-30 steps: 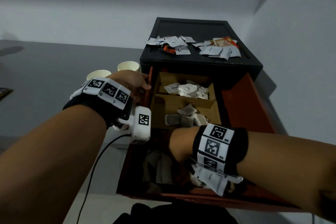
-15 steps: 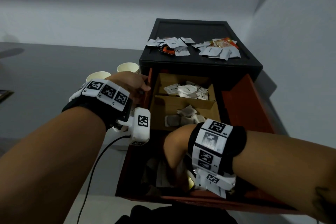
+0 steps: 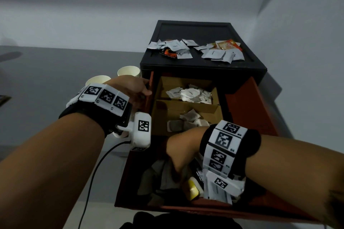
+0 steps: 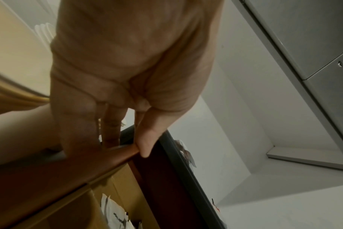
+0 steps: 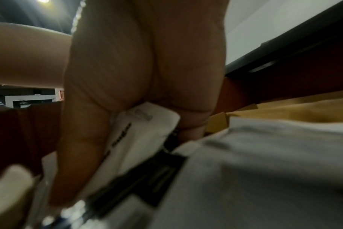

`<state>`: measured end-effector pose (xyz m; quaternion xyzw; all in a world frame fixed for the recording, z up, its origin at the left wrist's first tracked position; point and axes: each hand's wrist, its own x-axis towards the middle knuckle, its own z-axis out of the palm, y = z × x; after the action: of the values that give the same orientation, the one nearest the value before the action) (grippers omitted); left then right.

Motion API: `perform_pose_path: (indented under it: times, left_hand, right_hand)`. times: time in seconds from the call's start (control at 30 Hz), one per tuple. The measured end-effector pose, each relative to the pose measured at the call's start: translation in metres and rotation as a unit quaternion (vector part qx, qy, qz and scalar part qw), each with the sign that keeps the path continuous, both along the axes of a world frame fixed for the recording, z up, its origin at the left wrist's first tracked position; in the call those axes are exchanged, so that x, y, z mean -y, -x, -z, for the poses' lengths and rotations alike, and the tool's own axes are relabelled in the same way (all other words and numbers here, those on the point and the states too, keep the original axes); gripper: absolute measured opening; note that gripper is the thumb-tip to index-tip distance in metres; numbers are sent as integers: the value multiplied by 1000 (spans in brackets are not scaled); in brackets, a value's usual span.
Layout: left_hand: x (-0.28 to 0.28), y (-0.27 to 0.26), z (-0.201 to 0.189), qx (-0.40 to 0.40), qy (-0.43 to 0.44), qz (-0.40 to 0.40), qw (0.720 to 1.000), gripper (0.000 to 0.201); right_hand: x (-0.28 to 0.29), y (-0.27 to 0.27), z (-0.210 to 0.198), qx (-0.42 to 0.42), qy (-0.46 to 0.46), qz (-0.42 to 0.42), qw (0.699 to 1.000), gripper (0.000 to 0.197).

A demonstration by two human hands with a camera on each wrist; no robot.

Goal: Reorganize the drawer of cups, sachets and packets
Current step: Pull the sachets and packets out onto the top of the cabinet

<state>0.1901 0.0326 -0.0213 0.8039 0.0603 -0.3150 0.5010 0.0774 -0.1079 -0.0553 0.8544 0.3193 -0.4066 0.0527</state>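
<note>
An orange-red drawer (image 3: 247, 109) stands pulled out of a black cabinet (image 3: 195, 29). My left hand (image 3: 134, 89) grips the drawer's left wall (image 4: 100, 161), thumb inside and fingers outside. My right hand (image 3: 178, 154) reaches down into the drawer's front section among loose packets (image 3: 160, 178) and holds a white sachet (image 5: 139, 139) between thumb and fingers. Two cardboard boxes sit further back: the far box (image 3: 167, 82) holds white sachets (image 3: 189, 94), the near box (image 3: 163, 115) holds tea bags (image 3: 186, 121). A yellow item (image 3: 192, 189) lies by my right wrist.
Several white sachets (image 3: 176, 46) and an orange packet (image 3: 227, 44) lie on the cabinet top. Two paper cups (image 3: 128, 70) stand on the floor left of the cabinet, behind my left hand. A wall (image 3: 307, 42) runs close on the right.
My right hand has pushed deeper and slightly leftwards into the drawer's front section. The left hand has stayed on the drawer wall.
</note>
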Motion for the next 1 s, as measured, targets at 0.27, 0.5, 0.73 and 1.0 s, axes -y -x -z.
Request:
perform_pose_path:
  times: [0.27, 0.5, 0.73, 1.0]
  left_hand:
    - [1, -5, 2, -1, -33, 23, 999, 42]
    - [0, -8, 3, 13, -78, 19, 997, 39]
    - [-5, -17, 11, 32, -50, -22, 998, 32]
    - [15, 7, -18, 161, -75, -51, 983, 42]
  right_hand:
    - [25, -6, -20, -34, -234, 82, 968, 32]
    - [46, -6, -24, -85, -346, 119, 927, 36]
    - [69, -13, -40, -118, -421, 193, 879, 36]
    - [89, -25, -49, -114, -461, 240, 846, 42]
